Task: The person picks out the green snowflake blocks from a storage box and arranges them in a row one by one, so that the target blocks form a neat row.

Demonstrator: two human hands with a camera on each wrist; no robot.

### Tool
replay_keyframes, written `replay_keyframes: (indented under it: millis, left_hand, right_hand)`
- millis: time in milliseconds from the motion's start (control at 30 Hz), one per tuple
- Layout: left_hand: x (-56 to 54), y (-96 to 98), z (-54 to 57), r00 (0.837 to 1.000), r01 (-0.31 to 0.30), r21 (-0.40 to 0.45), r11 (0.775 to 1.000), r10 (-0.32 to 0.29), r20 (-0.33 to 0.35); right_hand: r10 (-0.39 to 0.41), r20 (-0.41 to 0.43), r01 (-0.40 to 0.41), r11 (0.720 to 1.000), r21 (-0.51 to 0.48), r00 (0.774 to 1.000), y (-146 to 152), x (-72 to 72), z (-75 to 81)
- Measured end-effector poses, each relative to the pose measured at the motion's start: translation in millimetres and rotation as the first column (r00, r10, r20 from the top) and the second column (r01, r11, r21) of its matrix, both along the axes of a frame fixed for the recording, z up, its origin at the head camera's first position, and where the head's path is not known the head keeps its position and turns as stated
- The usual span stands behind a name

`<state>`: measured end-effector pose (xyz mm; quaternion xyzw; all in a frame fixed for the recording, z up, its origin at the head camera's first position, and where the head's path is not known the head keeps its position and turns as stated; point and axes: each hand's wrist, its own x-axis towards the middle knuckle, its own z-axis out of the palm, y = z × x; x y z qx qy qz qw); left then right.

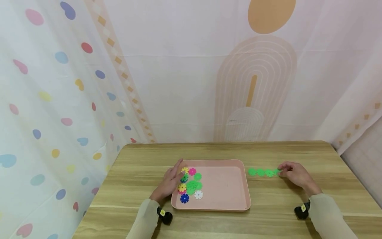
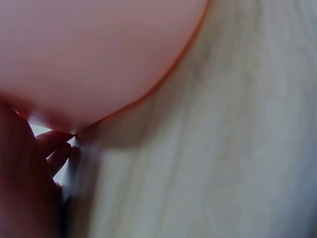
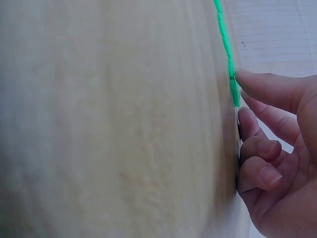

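Several green snowflake discs, linked flat in a row as a chain (image 1: 261, 172), stretch across the table right of the pink tray (image 1: 221, 209). My right hand (image 1: 296, 174) pinches the chain's right end between thumb and fingers; in the right wrist view the green strip (image 3: 226, 42) appears edge-on, its end at the thumb tip, with the other fingers curled below. At the tray's left side, my left hand (image 1: 167, 182) rests over the rim, fingers fairly straight and thumb reaching inside by the loose discs. The left wrist view has its fingers (image 2: 58, 157) by the tray's outer wall.
Loose snowflake discs gather in the tray's left part: a green pile (image 1: 193, 186), a dark blue disc (image 1: 184, 198), a white disc (image 1: 198, 195), a pink disc (image 1: 192, 171) and yellow ones. Behind the wooden table (image 1: 215, 225) hangs a patterned curtain (image 1: 179, 83).
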<state>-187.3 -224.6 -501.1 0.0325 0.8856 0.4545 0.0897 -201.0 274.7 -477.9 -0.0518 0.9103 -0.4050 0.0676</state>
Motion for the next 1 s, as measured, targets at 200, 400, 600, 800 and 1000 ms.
replay_keyframes:
  millis: [200, 400, 600, 800, 1000]
  left_hand:
    - [0.0, -0.1, -0.1, 1.000, -0.003, -0.016, 1.000, 0.003, -0.006]
    - [1.1, 0.5, 1.0, 1.000, -0.002, -0.009, 1.000, 0.001, -0.011]
    - [0.7, 0.6, 0.6, 1.000, -0.001, -0.008, 1.000, 0.001, -0.013]
    - [1.2, 0.7, 1.3, 1.000, 0.003, 0.000, 1.000, -0.003, -0.015]
    - [1.4, 0.5, 1.8, 1.000, 0.008, 0.003, 1.000, -0.008, -0.021]
  right_hand:
    - [0.010, 0.021, -0.010, 1.000, -0.016, 1.000, 0, 0.3, 1.1]
    - [0.023, -0.010, -0.022, 1.000, 0.016, 1.000, -2, -0.3, 8.7]
    - [0.059, -0.058, -0.058, 0.998, 0.024, 0.997, -23, -6.5, 27.3]
    - [0.122, -0.063, -0.122, 0.993, -0.003, 0.991, -50, -15.0, 43.9]
    - [0.182, -0.076, -0.185, 0.982, -0.029, 0.980, -74, -27.2, 54.2]
